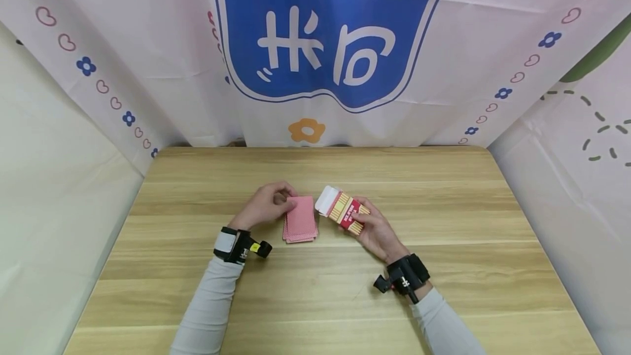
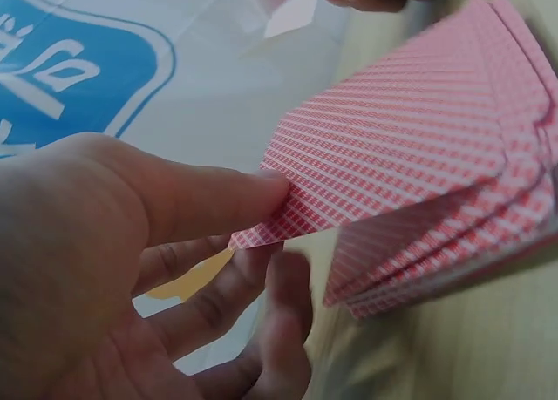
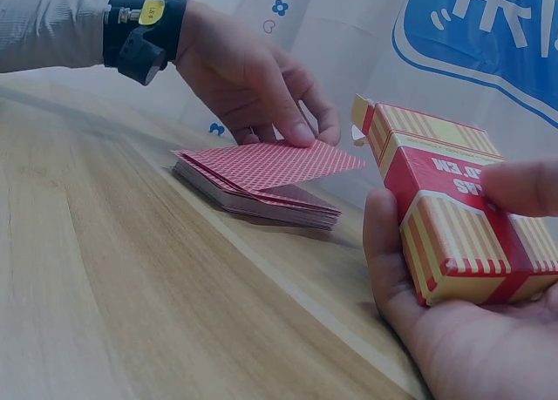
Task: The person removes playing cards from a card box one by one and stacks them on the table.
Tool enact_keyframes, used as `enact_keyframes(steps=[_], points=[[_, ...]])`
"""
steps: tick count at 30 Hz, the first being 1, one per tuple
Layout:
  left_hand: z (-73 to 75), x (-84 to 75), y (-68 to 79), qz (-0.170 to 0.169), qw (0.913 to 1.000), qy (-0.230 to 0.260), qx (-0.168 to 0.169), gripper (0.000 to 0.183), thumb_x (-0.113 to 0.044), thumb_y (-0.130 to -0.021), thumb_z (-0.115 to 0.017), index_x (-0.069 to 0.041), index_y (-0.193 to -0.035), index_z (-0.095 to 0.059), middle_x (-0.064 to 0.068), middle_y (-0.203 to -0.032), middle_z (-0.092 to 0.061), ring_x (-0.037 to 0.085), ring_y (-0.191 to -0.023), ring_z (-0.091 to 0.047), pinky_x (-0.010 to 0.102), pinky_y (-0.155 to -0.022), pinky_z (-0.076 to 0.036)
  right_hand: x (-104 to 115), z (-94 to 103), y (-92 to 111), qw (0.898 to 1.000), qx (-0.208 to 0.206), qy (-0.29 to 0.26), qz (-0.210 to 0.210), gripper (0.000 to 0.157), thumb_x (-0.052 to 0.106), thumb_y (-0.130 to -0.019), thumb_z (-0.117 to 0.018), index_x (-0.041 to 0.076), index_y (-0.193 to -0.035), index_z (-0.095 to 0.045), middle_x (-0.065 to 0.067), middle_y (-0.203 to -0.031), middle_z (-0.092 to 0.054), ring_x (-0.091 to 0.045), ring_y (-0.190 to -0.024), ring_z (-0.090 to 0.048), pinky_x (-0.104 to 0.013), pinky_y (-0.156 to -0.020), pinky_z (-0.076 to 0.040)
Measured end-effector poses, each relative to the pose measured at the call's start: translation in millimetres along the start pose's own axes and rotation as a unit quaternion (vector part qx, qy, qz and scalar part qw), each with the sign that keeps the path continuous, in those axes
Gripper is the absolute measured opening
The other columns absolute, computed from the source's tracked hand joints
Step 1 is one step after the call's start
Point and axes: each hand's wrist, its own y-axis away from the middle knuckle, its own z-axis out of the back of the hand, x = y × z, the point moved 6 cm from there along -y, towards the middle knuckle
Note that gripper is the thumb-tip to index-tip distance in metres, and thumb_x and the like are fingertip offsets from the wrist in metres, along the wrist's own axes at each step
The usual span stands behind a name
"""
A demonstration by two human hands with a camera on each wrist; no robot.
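Observation:
A deck of red-patterned playing cards (image 1: 301,223) lies face down on the wooden table, its edges slightly uneven. My left hand (image 1: 268,203) pinches the far end of the top cards (image 2: 384,130) between thumb and fingers, lifting that end off the rest of the deck (image 3: 261,204). To the right, my right hand (image 1: 377,229) grips a red and yellow striped card box (image 3: 462,200), thumb on its printed face. The box's white flap (image 1: 327,200) stands open and points toward the deck. What is inside the box is hidden.
The wooden table (image 1: 315,300) runs up to a white curtain (image 1: 162,70) with a blue printed sign at the back. White cloth (image 1: 54,179) hangs on the left side as well. Each wrist wears a black strap with a small camera (image 1: 404,278).

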Motion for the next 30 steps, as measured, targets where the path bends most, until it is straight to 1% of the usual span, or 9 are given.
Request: enact_keyframes(steps=[4, 9, 18, 24, 30], points=[[-2.0, -0.8, -0.9, -0.001, 0.9987, -0.050, -0.011, 0.015, -0.021, -0.096, -0.071, -0.013, -0.109, -0.071, 0.007, -0.098, -0.068, 0.018, -0.082, -0.062, 0.031, -0.068, -0.051, -0.3, 0.9, -0.7, 1.000, -0.002, -0.003, 0.000, 0.039, 0.001, -0.102, -0.051, 0.014, -0.138, -0.044, -0.018, -0.155, -0.033, -0.030, -0.126, -0.058, -0.044, -0.097, -0.056], [-4.7, -1.3, -0.2, 0.013, 0.9970, -0.075, -0.014, 0.014, -0.020, -0.095, -0.072, -0.013, -0.107, -0.072, 0.006, -0.089, -0.063, 0.020, -0.076, -0.056, 0.033, -0.064, -0.047, -0.3, 1.0, -0.7, 1.000, -0.001, -0.006, 0.002, 0.039, 0.000, -0.102, -0.050, 0.014, -0.138, -0.044, -0.018, -0.154, -0.034, -0.029, -0.125, -0.059, -0.044, -0.097, -0.056], [-9.1, 1.9, -1.6, 0.029, 0.9934, -0.110, -0.010, 0.017, -0.022, -0.096, -0.071, -0.013, -0.110, -0.073, 0.004, -0.096, -0.064, 0.020, -0.086, -0.056, 0.034, -0.073, -0.048, -1.2, 2.9, -0.8, 1.000, -0.010, 0.001, 0.001, 0.038, 0.000, -0.103, -0.048, 0.014, -0.138, -0.044, -0.019, -0.155, -0.033, -0.030, -0.126, -0.058, -0.044, -0.096, -0.056], [-9.7, 0.8, -1.0, 0.036, 0.9927, -0.115, -0.006, 0.018, -0.023, -0.097, -0.069, -0.011, -0.111, -0.073, 0.005, -0.101, -0.064, 0.021, -0.091, -0.057, 0.035, -0.078, -0.049, -1.1, 3.5, -1.6, 1.000, -0.013, 0.002, -0.001, 0.038, 0.000, -0.103, -0.049, 0.014, -0.138, -0.045, -0.019, -0.155, -0.034, -0.030, -0.126, -0.058, -0.043, -0.096, -0.056], [-9.1, 2.1, -0.5, 0.039, 0.9929, -0.112, -0.005, 0.019, -0.023, -0.097, -0.069, -0.010, -0.111, -0.072, 0.005, -0.102, -0.065, 0.021, -0.091, -0.058, 0.035, -0.078, -0.050, -0.6, 2.5, -1.4, 1.000, -0.007, 0.002, 0.000, 0.038, 0.001, -0.102, -0.050, 0.014, -0.137, -0.046, -0.018, -0.155, -0.034, -0.030, -0.127, -0.058, -0.044, -0.097, -0.055]])
